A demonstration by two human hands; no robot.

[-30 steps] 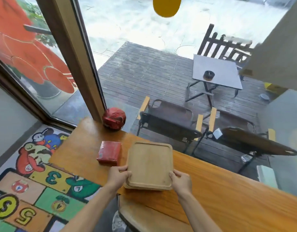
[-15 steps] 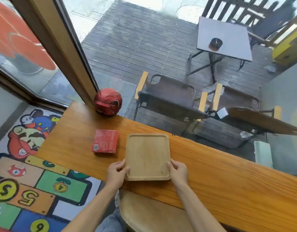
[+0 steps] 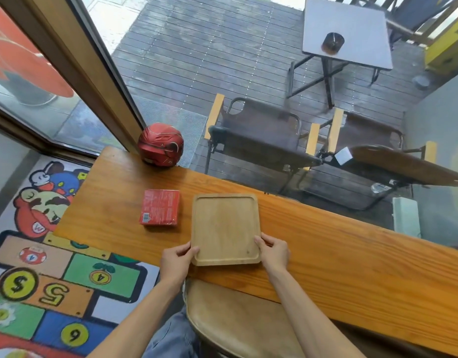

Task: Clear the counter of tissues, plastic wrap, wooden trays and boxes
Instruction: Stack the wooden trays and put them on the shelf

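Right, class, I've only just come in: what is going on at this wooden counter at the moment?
A person stands at the counter with both hands on a wooden tray. The left hand holds its near left corner, the right hand its near right edge, and the tray seems to lie flat on the counter. A red box lies apart to its left, and a red helmet sits by the window.

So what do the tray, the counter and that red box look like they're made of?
Tray: pale wood, matte, faint grain showing. Counter: orange-toned wood with bold grain and a slight sheen, probably varnished. Red box: looks like printed card, maybe film-wrapped given its gloss; a barcode shows at one corner.
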